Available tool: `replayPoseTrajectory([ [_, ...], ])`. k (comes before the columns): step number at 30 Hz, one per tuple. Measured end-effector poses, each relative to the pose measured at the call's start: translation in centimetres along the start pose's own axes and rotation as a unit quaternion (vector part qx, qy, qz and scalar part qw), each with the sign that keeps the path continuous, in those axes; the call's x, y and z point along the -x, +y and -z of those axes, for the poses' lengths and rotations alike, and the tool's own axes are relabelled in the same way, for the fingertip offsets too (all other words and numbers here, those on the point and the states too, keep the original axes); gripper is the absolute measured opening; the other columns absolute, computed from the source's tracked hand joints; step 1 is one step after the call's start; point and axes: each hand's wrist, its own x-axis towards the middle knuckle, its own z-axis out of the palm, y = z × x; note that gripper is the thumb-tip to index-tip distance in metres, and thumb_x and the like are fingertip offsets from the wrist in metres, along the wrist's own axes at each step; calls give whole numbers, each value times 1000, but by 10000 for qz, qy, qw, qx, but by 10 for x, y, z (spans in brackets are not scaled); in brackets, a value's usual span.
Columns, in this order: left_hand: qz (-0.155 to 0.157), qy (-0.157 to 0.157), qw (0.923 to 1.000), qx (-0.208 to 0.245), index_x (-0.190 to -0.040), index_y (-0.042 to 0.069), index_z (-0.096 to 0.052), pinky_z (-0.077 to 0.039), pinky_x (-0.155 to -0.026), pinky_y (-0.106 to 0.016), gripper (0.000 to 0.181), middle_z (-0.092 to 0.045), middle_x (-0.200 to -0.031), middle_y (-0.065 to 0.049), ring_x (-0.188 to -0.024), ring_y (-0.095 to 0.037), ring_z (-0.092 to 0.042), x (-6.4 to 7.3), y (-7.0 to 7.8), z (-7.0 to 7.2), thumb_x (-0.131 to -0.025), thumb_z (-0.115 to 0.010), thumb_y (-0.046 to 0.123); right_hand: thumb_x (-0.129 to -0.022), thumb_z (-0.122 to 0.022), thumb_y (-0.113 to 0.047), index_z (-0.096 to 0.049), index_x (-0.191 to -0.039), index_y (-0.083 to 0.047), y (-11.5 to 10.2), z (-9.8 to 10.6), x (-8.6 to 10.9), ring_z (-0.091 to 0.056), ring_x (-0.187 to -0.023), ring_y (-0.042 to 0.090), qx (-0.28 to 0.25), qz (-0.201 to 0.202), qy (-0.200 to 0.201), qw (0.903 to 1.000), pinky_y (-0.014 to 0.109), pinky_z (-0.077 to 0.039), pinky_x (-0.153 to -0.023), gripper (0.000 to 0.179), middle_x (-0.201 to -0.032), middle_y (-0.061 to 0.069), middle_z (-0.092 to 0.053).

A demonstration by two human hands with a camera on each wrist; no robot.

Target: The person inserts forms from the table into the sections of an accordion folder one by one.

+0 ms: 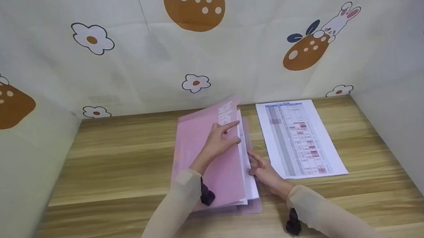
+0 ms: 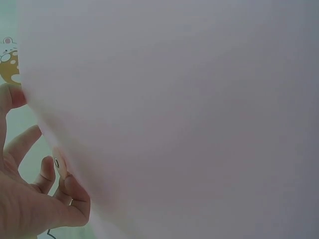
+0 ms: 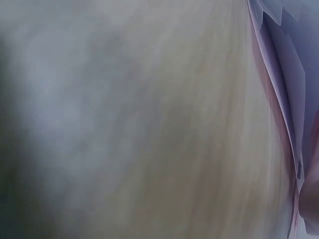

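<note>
A pink document folder [image 1: 209, 160] lies on the wooden table, its top cover lifted at the right side over white papers [image 1: 250, 183]. My left hand [image 1: 217, 141] is at the cover's free edge, holding it up between thumb and fingers. In the left wrist view, the pale cover [image 2: 179, 119] fills most of the picture, with a small tab bearing a metal snap [image 2: 57, 162] by the fingertips. My right hand [image 1: 266, 175] grips the folder's right edge at the papers. Layered sheets [image 3: 286, 74] and a fingertip [image 3: 310, 201] show at the right of the right wrist view.
A printed sheet with a coloured table [image 1: 301, 140] lies flat on the table, right of the folder. Cloth walls with rabbit and flower prints [image 1: 128, 76] enclose the wooden table [image 1: 108, 169] at the back and both sides.
</note>
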Motion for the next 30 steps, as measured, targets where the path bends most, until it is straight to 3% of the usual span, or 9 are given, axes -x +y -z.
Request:
replayPoseTrajectory([
  [6, -6, 40, 10000, 63, -122, 16, -56, -33, -66, -29, 51, -40, -92, -10, -85, -20, -39, 1, 1, -1, -71, -66, 19, -75, -37, 13, -10, -140, -1, 2, 1, -2, -45, -107, 28, -353, -249, 7, 9991, 42, -38, -85, 71, -140, 22, -17],
  [10, 14, 52, 9999, 128, -121, 16, -56, -33, -66, -28, 51, -39, -92, -10, -84, -21, -38, 1, 1, -1, -72, -66, 18, -78, -36, 12, -5, -140, -3, 2, 1, -2, -42, -109, 32, -574, -459, -204, 9971, 43, -37, -86, 72, -139, 25, -16],
  [17, -73, 105, 9998, 164, -121, 16, -56, -32, -65, -28, 51, -39, -90, -10, -83, -21, -38, 0, -1, -2, -70, -66, 18, -77, -35, 11, 2, -140, -1, 3, -3, -2, -40, -110, 32, -356, -839, -568, 9942, 43, -36, -87, 74, -135, 28, -18],
  [23, -80, 72, 9999, 121, -121, 17, -56, -32, -64, -27, 51, -40, -91, -12, -83, -21, -38, 0, -1, -2, -71, -65, 17, -73, -32, 14, 3, -139, 1, 4, -6, -4, -41, -110, 33, -348, -855, -524, 9944, 43, -36, -87, 76, -136, 28, -18],
  [30, -75, 70, 9999, 51, -122, 16, -56, -33, -65, -27, 51, -40, -93, -11, -83, -20, -39, -1, -2, -1, -72, -66, 18, -66, -27, 16, 2, -139, 1, 3, -5, -8, -33, -116, 38, -172, -844, -386, 9955, 44, -33, -89, 80, -139, 27, -9],
])
